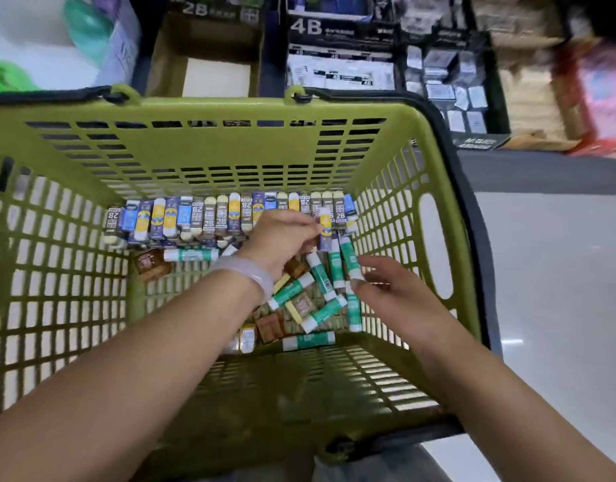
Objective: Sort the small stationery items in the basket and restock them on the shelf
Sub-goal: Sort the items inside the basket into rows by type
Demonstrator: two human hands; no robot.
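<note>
Head view: looking straight down into the green basket (209,113), both hands inside it, shelf boxes just past the far rim.
Done so far: I'd call the sorting roughly half there. A tidy row of small boxes (226,215) stands along the far wall, 2B labels and yellow-and-blue ones mixed.
Left to do: the loose pile (308,300) at the near right of the floor isn't sorted, and as far as I can judge nothing has gone onto the shelf from this batch.
Left hand: left hand (282,238) has its fingers curled, pinching one yellow-and-blue box (325,226) at the right end of the row.
Right hand: right hand (386,290) sits over the pile, fingertips pinched on the end of a green-and-white tube (350,264).
Item looks: green-and-white tubes lying every which way, a few brown packets (152,264) among them, some cream ones too.
Shelf: open 2B carton (209,53) and a 4B carton (338,46), blurry, can't tell their fill.
</note>
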